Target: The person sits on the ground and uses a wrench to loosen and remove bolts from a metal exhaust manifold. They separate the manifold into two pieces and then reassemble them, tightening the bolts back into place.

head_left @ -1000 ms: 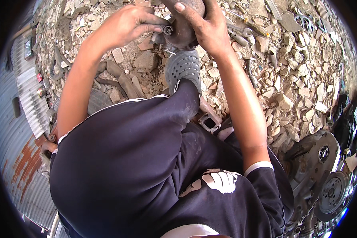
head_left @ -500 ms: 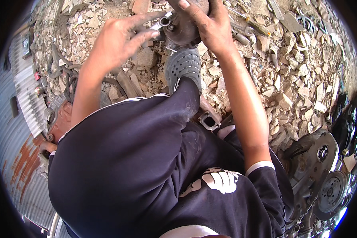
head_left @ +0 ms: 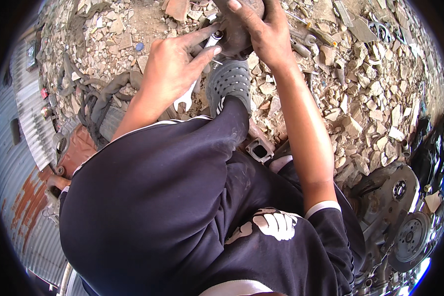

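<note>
Wrench [head_left: 188, 93] has swung since half a second ago: its open end now points down toward the dark clothing [head_left: 148, 182], its ring end at a bolt [head_left: 218, 34] on the metal housing [head_left: 236, 37]. Left hand [head_left: 171, 61]: narrow, thumb and fingers about the wrench near the ring end. Right hand [head_left: 270, 42]: gripping the housing, thumb across it. Housing is cut off by the upper picture edge, just beyond the grey shoe [head_left: 229, 81]. Room: wrench's open end sits near the clothing's white-trimmed edge; rubble [head_left: 365, 98] spreads widely right of the right forearm [head_left: 306, 133].
</note>
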`<state>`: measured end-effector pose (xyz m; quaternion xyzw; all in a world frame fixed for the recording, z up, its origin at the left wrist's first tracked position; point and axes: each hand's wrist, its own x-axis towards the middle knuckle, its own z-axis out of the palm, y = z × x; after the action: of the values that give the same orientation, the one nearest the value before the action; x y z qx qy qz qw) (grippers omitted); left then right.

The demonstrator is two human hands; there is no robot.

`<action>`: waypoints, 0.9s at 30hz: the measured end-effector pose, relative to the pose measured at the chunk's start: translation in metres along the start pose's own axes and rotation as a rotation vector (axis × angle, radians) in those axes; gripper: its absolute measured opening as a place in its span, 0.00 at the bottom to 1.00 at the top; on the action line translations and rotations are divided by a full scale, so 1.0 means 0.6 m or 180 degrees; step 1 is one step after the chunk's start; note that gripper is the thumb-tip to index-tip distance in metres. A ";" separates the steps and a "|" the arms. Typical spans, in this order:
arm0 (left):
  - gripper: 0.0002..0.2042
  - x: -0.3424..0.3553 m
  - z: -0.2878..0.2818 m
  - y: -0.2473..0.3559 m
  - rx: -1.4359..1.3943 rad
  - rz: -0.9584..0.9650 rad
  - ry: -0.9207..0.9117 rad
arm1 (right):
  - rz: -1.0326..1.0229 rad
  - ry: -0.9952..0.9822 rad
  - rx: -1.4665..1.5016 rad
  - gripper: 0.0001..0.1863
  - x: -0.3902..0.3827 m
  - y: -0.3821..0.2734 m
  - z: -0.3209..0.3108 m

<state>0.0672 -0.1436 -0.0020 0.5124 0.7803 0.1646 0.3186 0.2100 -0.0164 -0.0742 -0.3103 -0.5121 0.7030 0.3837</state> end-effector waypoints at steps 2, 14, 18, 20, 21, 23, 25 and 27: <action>0.20 0.002 -0.001 0.022 0.0087 -0.0241 -0.0008 | -0.0012 0.0011 -0.0086 0.39 0.000 -0.003 -0.001; 0.20 0.006 0.002 0.019 0.0005 -0.0394 0.0049 | -0.0071 0.0012 -0.0039 0.39 0.001 -0.001 0.000; 0.18 0.029 -0.028 0.011 0.0669 0.0552 -0.0119 | -0.0060 -0.0008 0.0044 0.39 0.000 -0.003 0.000; 0.18 0.045 -0.045 0.025 0.1029 0.0513 -0.0465 | -0.0015 -0.0012 0.0028 0.39 -0.002 -0.007 -0.003; 0.18 0.056 -0.058 0.036 0.1207 0.0500 -0.0641 | 0.0007 -0.0010 0.0016 0.39 -0.003 -0.009 -0.005; 0.16 0.094 -0.087 0.031 0.1371 0.1096 -0.1054 | -0.0052 0.0009 0.0019 0.39 0.000 -0.005 -0.005; 0.15 0.139 -0.110 0.013 0.1274 0.1479 -0.1599 | -0.0064 -0.0018 0.0015 0.39 0.002 -0.007 0.003; 0.13 0.152 -0.121 0.028 0.1769 0.1509 -0.1658 | -0.0042 -0.0002 -0.0121 0.39 0.002 -0.015 0.003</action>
<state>0.0057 -0.0489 0.0315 0.7675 0.5497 -0.1173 0.3082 0.2100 -0.0147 -0.0649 -0.3139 -0.5275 0.6907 0.3823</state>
